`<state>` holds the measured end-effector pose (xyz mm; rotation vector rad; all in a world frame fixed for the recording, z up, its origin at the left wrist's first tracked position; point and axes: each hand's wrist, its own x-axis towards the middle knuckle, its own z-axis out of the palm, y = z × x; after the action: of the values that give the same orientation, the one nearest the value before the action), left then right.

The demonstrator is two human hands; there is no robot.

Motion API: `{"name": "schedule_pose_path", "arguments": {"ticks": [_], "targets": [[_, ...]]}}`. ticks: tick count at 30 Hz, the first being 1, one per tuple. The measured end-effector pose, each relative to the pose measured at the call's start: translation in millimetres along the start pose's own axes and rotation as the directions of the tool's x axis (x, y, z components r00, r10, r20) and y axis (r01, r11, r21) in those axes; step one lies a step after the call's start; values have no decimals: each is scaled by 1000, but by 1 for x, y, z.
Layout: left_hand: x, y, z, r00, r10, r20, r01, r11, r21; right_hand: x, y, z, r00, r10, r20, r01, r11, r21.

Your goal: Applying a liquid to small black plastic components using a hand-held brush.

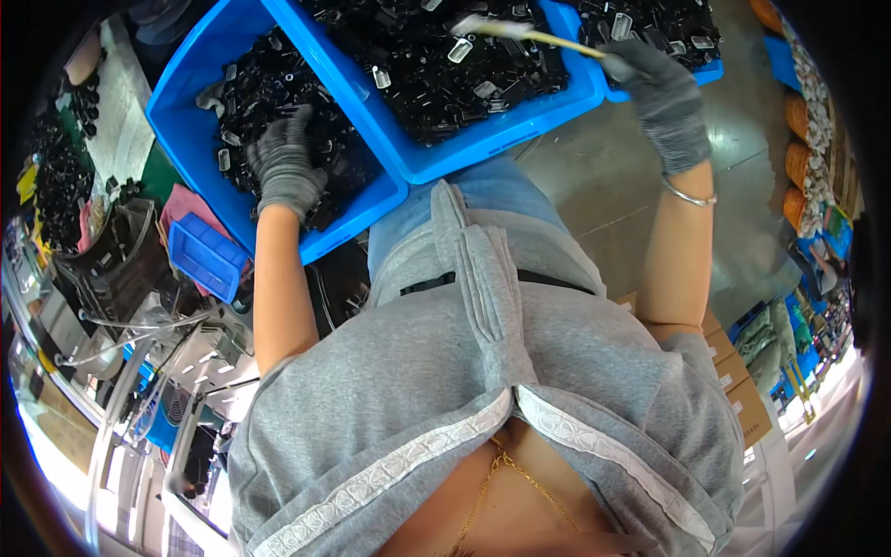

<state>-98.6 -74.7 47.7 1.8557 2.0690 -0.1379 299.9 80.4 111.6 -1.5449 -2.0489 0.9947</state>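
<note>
My left hand point(289, 167), in a grey knit glove, lies on the heap of small black plastic parts point(278, 88) in the left blue bin point(200, 70). Its fingers are stretched over the parts with the thumb apart, and I see nothing gripped in it. My right hand point(659, 97), gloved alike, is closed round the end of a thin wooden-handled brush point(557, 40). The brush points left, and its pale, blurred head hangs over the middle blue bin point(501, 148), which holds more black parts and a few clear pieces.
A third blue bin point(664, 88) of black parts stands at the far right. On the left are a small blue tray point(206, 255) on pink cloth and a dark container point(116, 246). Cardboard boxes point(738, 381) stand at the lower right, and orange-ended sacks point(795, 162) line the right side.
</note>
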Motion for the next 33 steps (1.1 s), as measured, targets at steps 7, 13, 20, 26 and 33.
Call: {"name": "schedule_pose_path", "arguments": {"ticks": [7,13,20,26,33], "targets": [[67,106,67,973,176,-150,-223,889,-399,-33,21,-7,963,240,-124,-243,970,-13],[122,178,156,895,10,447,111,964,-243,-57,20,-1,938,325,-122,-336,938,-81],[125,163,113,656,100,748,559,-730,-393,-69,10,21,939,342,27,-334,931,-146],[109,151,85,691,164,704,370,-917,-150,-61,-23,58,999,-40,-27,27,933,-359],[80,161,54,735,86,673,318,-920,-230,-59,-50,91,987,-150,50,156,874,-460]]}}
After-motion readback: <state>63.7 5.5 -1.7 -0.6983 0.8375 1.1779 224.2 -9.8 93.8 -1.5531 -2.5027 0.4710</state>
